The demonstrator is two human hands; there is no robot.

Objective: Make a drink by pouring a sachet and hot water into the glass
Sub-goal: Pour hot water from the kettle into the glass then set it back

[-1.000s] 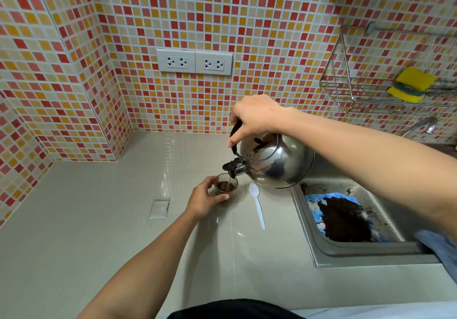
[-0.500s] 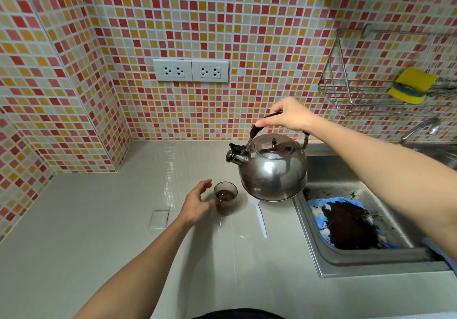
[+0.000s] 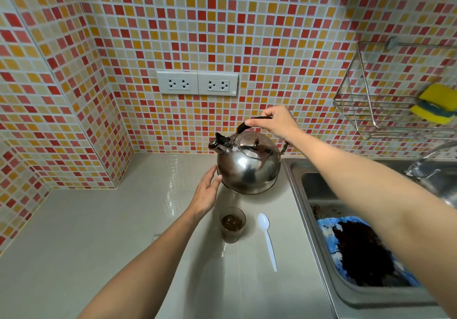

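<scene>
Steel kettle gripped by right hand near sink edge — left hand spread, empty.

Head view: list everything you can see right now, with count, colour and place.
Round steel kettle with black handle: one, silver, at the back of the counter beside the sink.
Small clear glass holding dark brown drink: one, on the counter in front of the kettle.
White plastic spoon: one, lying flat on the counter to the right of the glass.
Steel sink: one, right side, holding a blue item covered in dark grounds.
Tap: one, silver, far right.
Wire rack: one, on the wall, holding yellow sponges.
Double wall sockets: two, white.
Grey counter: one.
Left hand: open, fingertips by the kettle's side.
Right hand: grip on the kettle handle.
</scene>
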